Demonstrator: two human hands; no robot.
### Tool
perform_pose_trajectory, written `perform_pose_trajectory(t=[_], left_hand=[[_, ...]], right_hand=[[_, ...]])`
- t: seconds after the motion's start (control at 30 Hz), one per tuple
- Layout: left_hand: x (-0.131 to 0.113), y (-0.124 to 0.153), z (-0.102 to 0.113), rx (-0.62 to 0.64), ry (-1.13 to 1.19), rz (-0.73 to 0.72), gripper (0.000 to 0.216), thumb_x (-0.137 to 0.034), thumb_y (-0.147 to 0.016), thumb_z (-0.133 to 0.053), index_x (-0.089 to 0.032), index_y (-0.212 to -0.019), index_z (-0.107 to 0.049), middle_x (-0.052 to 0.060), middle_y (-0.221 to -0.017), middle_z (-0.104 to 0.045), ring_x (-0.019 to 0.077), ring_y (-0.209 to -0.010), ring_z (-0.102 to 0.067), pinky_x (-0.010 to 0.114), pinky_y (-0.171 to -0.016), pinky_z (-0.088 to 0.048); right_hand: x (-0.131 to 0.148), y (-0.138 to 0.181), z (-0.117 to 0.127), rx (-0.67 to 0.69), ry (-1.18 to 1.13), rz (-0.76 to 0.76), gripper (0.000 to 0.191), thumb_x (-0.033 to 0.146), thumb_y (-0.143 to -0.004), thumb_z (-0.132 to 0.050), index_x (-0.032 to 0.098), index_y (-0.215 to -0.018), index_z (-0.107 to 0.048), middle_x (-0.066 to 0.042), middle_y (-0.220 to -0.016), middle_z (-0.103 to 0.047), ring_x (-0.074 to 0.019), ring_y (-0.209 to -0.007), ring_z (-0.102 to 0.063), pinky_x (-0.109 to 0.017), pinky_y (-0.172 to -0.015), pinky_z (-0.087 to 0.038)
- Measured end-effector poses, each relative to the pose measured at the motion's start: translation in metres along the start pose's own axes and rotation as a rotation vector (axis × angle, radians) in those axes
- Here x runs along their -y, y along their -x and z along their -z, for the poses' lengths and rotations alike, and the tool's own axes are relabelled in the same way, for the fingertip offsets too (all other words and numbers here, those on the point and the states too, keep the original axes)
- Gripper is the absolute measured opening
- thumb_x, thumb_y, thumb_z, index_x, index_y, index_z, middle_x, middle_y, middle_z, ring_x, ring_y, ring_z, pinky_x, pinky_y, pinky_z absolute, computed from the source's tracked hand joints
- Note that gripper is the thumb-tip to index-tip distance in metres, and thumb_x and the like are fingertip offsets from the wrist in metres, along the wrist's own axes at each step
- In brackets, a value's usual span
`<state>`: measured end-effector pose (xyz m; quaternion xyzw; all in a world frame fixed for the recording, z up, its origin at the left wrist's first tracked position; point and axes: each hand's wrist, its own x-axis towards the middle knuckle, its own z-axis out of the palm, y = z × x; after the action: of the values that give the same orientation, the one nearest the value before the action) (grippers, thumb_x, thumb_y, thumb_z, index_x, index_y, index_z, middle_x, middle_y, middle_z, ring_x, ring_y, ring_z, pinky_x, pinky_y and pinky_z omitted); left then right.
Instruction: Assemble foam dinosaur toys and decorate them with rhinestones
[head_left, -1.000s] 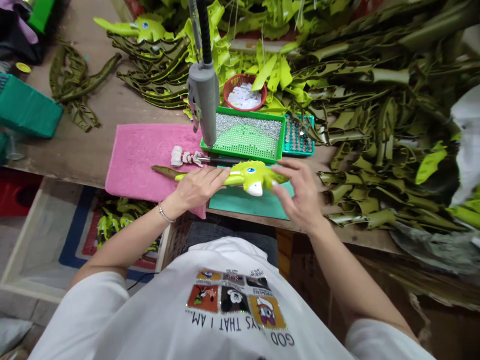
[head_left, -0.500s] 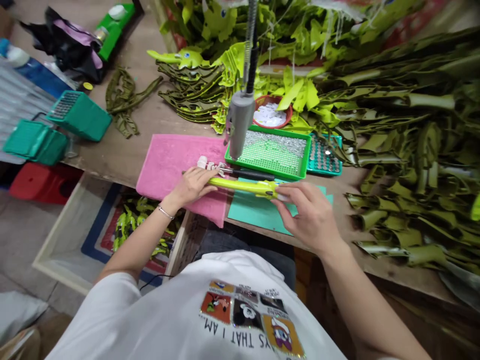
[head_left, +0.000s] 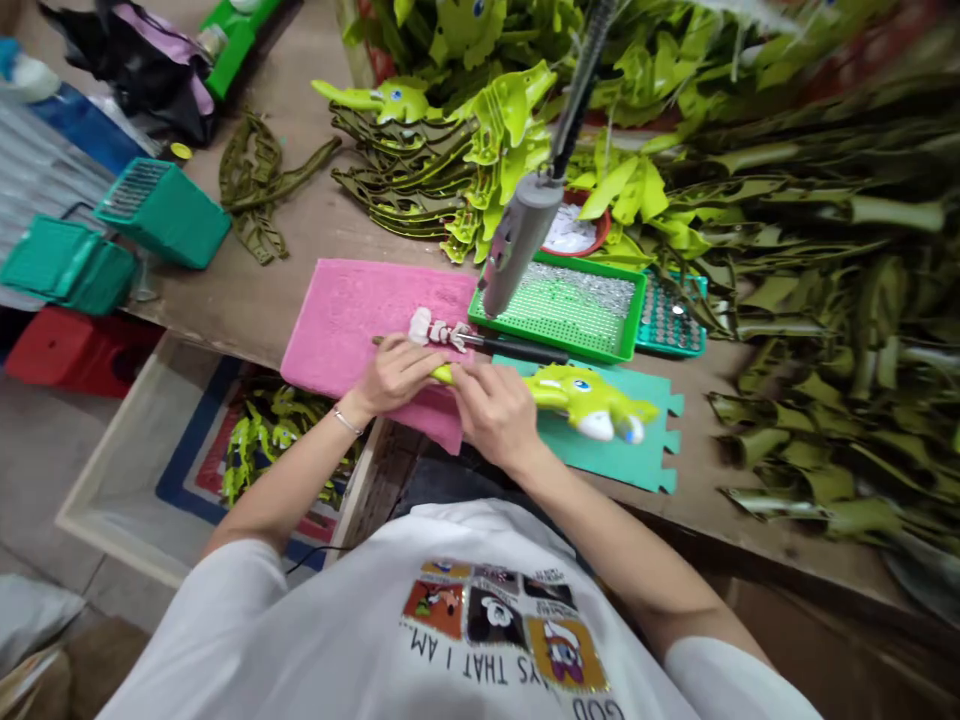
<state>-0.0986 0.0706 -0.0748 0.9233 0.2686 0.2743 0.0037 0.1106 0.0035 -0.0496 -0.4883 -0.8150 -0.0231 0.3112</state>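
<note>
Across the brown workbench (head_left: 300, 85), olive-green parts (head_left: 817, 330) are crowding the right side, while a grey power driver (head_left: 521, 250) is hanging on its cable, partly blocking my view of the green tray (head_left: 559, 322) and the red basket (head_left: 602, 238). A teal tray (head_left: 671, 347) is sitting beside the green one. Nearer the person, a black-handled tool (head_left: 529, 350) is lying just beyond the hands, its wrapped end resting on the pink cloth (head_left: 352, 320).

The yellow-green toy (head_left: 585, 397) is stretching from the cloth's near side to above the teal mat (head_left: 637, 465), its eyed head pointing right. The left hand (head_left: 401, 372) is wrapping its narrow end, fingers together and clamped on it, palm down. Close beside it, the right hand (head_left: 495, 405) is reaching across, its bent fingers closing on the narrow stretch; its thumb is partly hidden.
</note>
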Motion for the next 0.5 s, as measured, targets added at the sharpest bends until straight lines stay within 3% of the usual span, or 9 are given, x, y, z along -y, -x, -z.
perform_pose_trajectory(t=[0.13, 0.27, 0.33, 0.4, 0.5], left_hand=[[0.000, 0.015, 0.013, -0.018, -0.090, -0.076, 0.034, -0.025, -0.098, -0.056, -0.031, -0.132, -0.060, 0.006, -0.106, -0.075, 0.0202, -0.099, -0.067, 0.040, -0.093, -0.041], [-0.013, 0.020, 0.016, 0.071, -0.062, -0.077, 0.057, -0.025, -0.094, -0.060, -0.024, -0.148, -0.043, 0.010, -0.112, -0.073, 0.0238, -0.101, -0.066, 0.044, -0.099, -0.042], [-0.032, 0.014, 0.011, 0.075, -0.039, 0.002, 0.067, -0.029, -0.094, -0.061, -0.019, -0.154, -0.033, 0.015, -0.121, -0.068, 0.0279, -0.111, -0.063, 0.048, -0.104, -0.041], [-0.058, 0.001, 0.001, 0.069, -0.007, 0.086, 0.076, -0.037, -0.094, -0.060, -0.016, -0.157, -0.023, 0.019, -0.131, -0.062, 0.0312, -0.122, -0.057, 0.049, -0.108, -0.038], [-0.096, -0.027, -0.021, 0.116, 0.046, 0.165, 0.091, -0.053, -0.094, -0.055, -0.013, -0.160, -0.008, 0.023, -0.145, -0.050, 0.0346, -0.135, -0.046, 0.052, -0.114, -0.030]], right_hand=[[0.019, 0.020, -0.005, -0.063, -0.105, 0.012, 0.029, 0.014, -0.097, -0.045, 0.017, -0.117, -0.067, -0.011, -0.106, -0.072, -0.0224, -0.094, -0.062, -0.037, -0.083, -0.052], [-0.004, 0.039, 0.017, -0.102, -0.271, -0.108, 0.032, 0.015, -0.097, -0.046, 0.020, -0.123, -0.063, -0.012, -0.114, -0.070, -0.0212, -0.108, -0.063, -0.038, -0.093, -0.054], [-0.035, 0.047, 0.038, -0.156, -0.199, -0.320, 0.029, 0.022, -0.098, -0.046, 0.022, -0.123, -0.062, -0.011, -0.111, -0.070, -0.0226, -0.105, -0.064, -0.042, -0.092, -0.053], [-0.067, 0.051, 0.057, -0.139, -0.051, -0.623, 0.030, 0.032, -0.099, -0.044, 0.019, -0.120, -0.062, -0.012, -0.104, -0.071, -0.0259, -0.098, -0.065, -0.044, -0.088, -0.051], [-0.099, 0.049, 0.069, 0.144, 0.062, -0.932, 0.037, 0.039, -0.100, -0.038, 0.016, -0.114, -0.063, -0.015, -0.095, -0.071, -0.0291, -0.088, -0.065, -0.040, -0.079, -0.047]])
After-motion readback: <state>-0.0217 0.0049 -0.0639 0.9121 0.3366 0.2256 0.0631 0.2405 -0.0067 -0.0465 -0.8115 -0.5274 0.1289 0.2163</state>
